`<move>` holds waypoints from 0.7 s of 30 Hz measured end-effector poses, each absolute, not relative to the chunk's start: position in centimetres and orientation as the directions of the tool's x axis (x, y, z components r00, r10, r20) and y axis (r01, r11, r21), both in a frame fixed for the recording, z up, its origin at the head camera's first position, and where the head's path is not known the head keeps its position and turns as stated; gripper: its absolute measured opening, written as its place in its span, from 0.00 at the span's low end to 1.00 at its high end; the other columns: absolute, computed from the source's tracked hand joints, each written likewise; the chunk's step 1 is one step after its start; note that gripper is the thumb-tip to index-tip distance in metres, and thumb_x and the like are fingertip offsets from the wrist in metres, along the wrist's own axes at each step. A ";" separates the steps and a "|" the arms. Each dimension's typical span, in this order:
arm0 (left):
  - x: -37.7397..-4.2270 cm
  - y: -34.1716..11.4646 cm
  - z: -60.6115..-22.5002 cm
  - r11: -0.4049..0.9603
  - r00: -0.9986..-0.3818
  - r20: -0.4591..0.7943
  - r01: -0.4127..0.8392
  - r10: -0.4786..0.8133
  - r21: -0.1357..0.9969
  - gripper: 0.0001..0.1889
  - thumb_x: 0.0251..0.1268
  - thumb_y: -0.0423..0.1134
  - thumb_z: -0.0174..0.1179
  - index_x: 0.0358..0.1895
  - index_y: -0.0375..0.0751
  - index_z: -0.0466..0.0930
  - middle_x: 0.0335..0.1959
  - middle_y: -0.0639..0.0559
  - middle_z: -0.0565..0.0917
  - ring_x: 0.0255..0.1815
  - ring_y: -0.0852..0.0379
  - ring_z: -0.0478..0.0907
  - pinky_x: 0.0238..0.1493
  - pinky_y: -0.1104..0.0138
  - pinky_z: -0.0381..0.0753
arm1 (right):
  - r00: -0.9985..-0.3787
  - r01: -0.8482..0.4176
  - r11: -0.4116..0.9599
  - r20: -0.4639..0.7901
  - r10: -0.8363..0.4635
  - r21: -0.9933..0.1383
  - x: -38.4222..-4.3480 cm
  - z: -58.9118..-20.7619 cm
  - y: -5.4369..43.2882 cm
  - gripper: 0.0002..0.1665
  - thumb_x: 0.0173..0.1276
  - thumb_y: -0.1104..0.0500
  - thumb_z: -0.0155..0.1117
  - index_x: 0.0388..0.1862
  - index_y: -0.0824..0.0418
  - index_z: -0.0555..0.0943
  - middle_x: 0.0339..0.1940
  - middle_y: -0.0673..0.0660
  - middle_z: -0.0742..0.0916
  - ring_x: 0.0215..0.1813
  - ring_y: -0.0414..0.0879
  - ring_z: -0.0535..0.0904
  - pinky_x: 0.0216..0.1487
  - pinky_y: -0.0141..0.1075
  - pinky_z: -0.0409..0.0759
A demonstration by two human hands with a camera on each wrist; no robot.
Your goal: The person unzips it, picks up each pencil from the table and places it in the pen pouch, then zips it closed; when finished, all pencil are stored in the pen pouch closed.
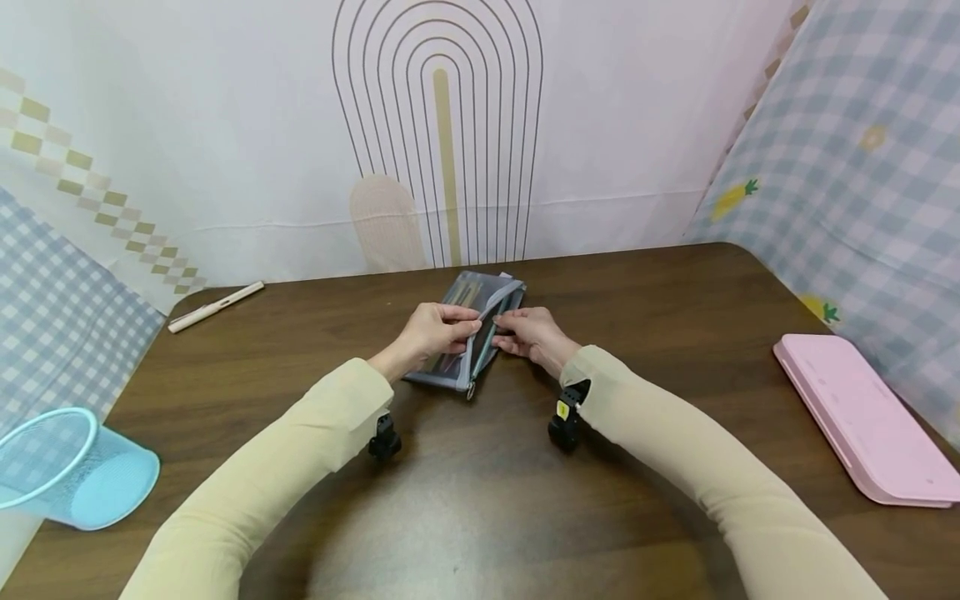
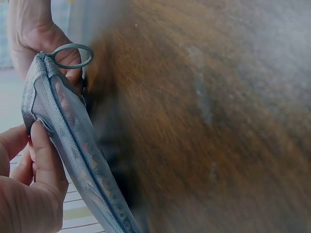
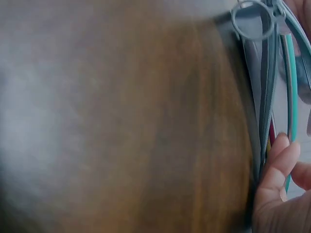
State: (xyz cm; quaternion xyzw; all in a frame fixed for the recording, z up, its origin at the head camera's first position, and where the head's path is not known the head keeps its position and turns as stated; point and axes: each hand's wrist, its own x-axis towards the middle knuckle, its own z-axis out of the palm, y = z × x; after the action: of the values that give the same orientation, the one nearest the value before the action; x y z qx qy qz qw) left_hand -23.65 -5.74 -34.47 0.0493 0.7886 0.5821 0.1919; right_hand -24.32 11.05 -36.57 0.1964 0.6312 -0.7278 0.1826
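Observation:
A grey see-through mesh zip pouch (image 1: 442, 377) lies slanted on the table, with slim pencil-like things dimly visible through its side. Its zip is undone and the mouth gapes, with a ring pull (image 3: 252, 20) at the near end. My left hand (image 1: 437, 327) pinches one edge of the mouth between thumb and fingers. On the other side, my right hand (image 1: 534, 335) pinches the opposite edge, its fingertips at the opening. A teal strip (image 3: 293, 92) runs lengthwise inside the mouth beside the right fingers; what it is cannot be told.
A white pen (image 1: 216, 307) lies at the table's back left corner. A light blue mesh pen cup (image 1: 112, 475) lies tipped at the left edge. On the right is a pink flat case (image 1: 870, 417). Patterned cloth (image 1: 622, 125) hangs behind the table.

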 end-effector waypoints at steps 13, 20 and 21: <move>-23.7 -5.5 -34.3 0.329 -0.920 -0.226 -0.116 0.320 0.937 0.17 0.65 0.34 0.59 0.55 0.33 0.78 0.53 0.38 0.80 0.30 0.64 0.78 0.34 0.71 0.84 | -0.832 0.553 -0.186 -0.550 -0.070 -0.813 -24.5 -36.0 11.1 0.14 0.71 0.67 0.52 0.53 0.71 0.74 0.17 0.55 0.84 0.18 0.41 0.82 0.24 0.26 0.82; -23.8 -5.6 -34.3 0.328 -0.918 -0.227 -0.116 0.324 0.937 0.17 0.65 0.33 0.59 0.56 0.34 0.78 0.52 0.38 0.80 0.28 0.65 0.78 0.33 0.72 0.84 | -0.848 0.529 -0.141 -0.518 -0.110 -0.837 -23.8 -35.7 12.3 0.15 0.72 0.66 0.51 0.54 0.72 0.71 0.24 0.56 0.82 0.23 0.43 0.83 0.30 0.29 0.84; -23.8 -5.6 -34.3 0.329 -0.918 -0.227 -0.115 0.326 0.937 0.17 0.65 0.33 0.59 0.56 0.34 0.78 0.53 0.38 0.80 0.28 0.65 0.78 0.33 0.71 0.84 | -0.857 0.515 -0.130 -0.507 -0.094 -0.847 -23.8 -35.7 12.5 0.14 0.72 0.65 0.51 0.53 0.72 0.71 0.25 0.56 0.81 0.23 0.42 0.83 0.30 0.29 0.84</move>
State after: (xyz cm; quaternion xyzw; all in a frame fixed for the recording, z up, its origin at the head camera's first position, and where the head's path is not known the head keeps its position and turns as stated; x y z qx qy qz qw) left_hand -23.80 -5.61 -34.29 0.0666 0.7924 0.5754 0.1914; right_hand -23.78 12.55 -35.66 0.1682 0.6260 -0.7325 0.2081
